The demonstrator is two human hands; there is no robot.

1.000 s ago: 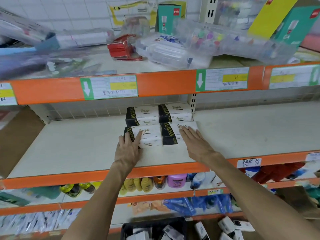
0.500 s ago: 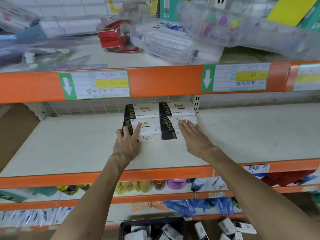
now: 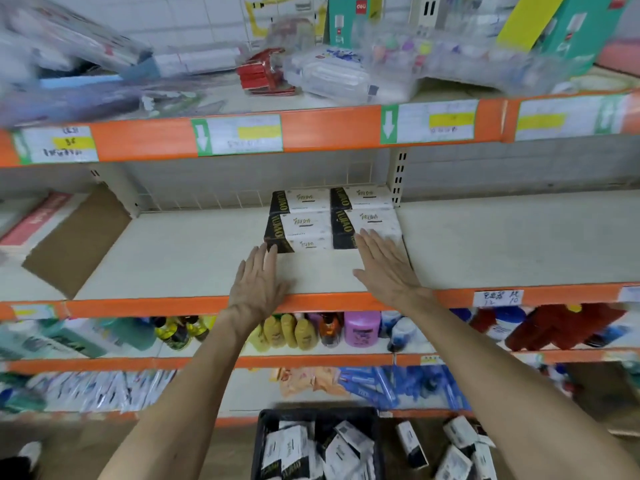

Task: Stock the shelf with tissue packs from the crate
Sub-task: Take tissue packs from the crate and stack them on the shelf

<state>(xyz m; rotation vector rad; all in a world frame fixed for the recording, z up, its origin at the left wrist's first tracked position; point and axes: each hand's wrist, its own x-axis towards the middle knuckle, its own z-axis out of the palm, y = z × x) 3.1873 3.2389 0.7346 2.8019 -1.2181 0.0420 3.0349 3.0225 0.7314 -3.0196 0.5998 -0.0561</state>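
The middle shelf (image 3: 173, 265) is a wide pale board with an orange front rail, bare over most of its run. On the floor below, the black crate (image 3: 266, 431) holds a jumble of packs, and loose packs (image 3: 457, 445) lie just beside it on the right.

The tissue packs (image 3: 304, 223) already stocked make a two-by-two block at the back of the shelf, against the wire backing and just left of the slotted upright (image 3: 398, 181). Whether the front left one sits on another cannot be told.

Both hands are flat and hold nothing. The left hand (image 3: 258, 289) lies palm down on the board, its straight fingers close together at the front left pack's lower corner; contact there is unclear. The right hand (image 3: 384, 268) has its straight fingers spread a little, the tips on the front right pack.

The step looks like squaring the block. To do it well, push with flat fingers, evenly on both front packs, so the faces end flush and the soft wrappers do not dent. Keep the row tight to the upright, which leaves the open board to the left for the next packs from the crate
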